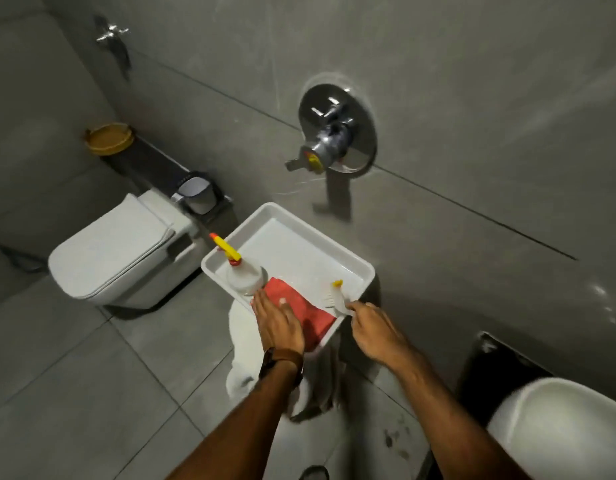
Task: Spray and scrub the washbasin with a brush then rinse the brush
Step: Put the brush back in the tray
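Note:
A white tray stands raised near the wall. In it are a clear spray bottle with a yellow and red nozzle, a red cloth and a white brush with a yellow tip. My left hand lies flat, fingers apart, on the red cloth beside the bottle. At the tray's near right corner, my right hand pinches the brush's handle. The white washbasin shows at the lower right corner, partly cut off.
A shower mixer valve juts from the grey wall above the tray. A closed white toilet stands to the left, with a small bin and a yellow dish on the ledge behind. White cloth hangs under the tray.

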Available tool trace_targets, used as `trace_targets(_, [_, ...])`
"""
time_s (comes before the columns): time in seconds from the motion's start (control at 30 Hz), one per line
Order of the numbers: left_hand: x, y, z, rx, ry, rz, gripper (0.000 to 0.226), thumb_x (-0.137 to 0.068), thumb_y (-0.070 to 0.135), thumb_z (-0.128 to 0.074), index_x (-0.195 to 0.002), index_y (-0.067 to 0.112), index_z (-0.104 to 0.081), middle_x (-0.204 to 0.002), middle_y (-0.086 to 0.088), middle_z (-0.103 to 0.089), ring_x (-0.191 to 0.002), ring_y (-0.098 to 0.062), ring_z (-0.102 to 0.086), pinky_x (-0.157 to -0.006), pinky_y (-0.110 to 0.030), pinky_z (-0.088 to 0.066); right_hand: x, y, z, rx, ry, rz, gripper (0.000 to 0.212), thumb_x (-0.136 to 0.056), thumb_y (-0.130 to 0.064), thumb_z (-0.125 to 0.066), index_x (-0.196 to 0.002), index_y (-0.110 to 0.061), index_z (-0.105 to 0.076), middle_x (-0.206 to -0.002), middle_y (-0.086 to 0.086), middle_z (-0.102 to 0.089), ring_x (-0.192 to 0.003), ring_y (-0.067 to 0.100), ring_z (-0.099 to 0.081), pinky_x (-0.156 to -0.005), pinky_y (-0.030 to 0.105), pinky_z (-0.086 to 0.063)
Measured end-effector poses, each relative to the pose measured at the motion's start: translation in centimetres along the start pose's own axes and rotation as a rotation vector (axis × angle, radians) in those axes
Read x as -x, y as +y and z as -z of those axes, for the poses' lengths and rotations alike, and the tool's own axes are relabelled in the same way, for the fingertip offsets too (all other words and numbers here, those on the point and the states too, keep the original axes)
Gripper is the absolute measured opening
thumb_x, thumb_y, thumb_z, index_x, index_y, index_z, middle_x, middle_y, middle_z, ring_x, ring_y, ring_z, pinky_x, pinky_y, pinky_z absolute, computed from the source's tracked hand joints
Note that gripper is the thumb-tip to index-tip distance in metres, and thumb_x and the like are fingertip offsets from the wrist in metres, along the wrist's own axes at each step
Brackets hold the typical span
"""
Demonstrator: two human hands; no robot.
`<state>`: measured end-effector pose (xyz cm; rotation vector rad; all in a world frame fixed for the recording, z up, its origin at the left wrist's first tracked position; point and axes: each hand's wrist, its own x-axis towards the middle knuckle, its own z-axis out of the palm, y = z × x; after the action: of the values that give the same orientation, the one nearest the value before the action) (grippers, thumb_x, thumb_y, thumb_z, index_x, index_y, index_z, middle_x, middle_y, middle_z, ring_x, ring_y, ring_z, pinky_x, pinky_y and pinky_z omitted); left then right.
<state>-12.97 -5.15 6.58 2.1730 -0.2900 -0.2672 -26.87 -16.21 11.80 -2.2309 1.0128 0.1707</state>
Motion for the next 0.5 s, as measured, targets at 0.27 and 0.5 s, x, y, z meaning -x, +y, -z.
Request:
trace_targets(0.27, [-5.3, -6.3, -2.8, -0.136, 0.028, 0.094, 0.062, -0.1, 0.013, -0.038, -0.151, -0.008, -0.01, -0.162, -0.024, -0.004, -0.152, -0.033, -0.003, -0.121, -0.031, 0.001, -12.7, -1.5, -4.9, 0.271, -0.006, 0.031, 0.059, -0.097, -0.011, -0.051, -0.153, -0.025, -0.038, -0.133, 0.005, -0.053, -0.117, 0.03, -0.051, -0.092, 0.046, -0.052])
trace_targets(0.5, [-6.4, -9.0, -5.1, -0.23, 0.008, 0.072, 0.07, -0.096, 0.007, -0.04, -0.152, -0.007, -0.001, -0.162, -0.022, 0.007, -0.151, -0.033, 0.008, -0.117, -0.023, 0.011, -17.5, -0.3, -7.3, 0.421, 0.046, 0.069, 0.07, -0.092, -0.009, -0.057, -0.154, -0.033, -0.035, -0.131, 0.003, -0.054, -0.113, 0.03, -0.053, -0.092, 0.045, -0.046])
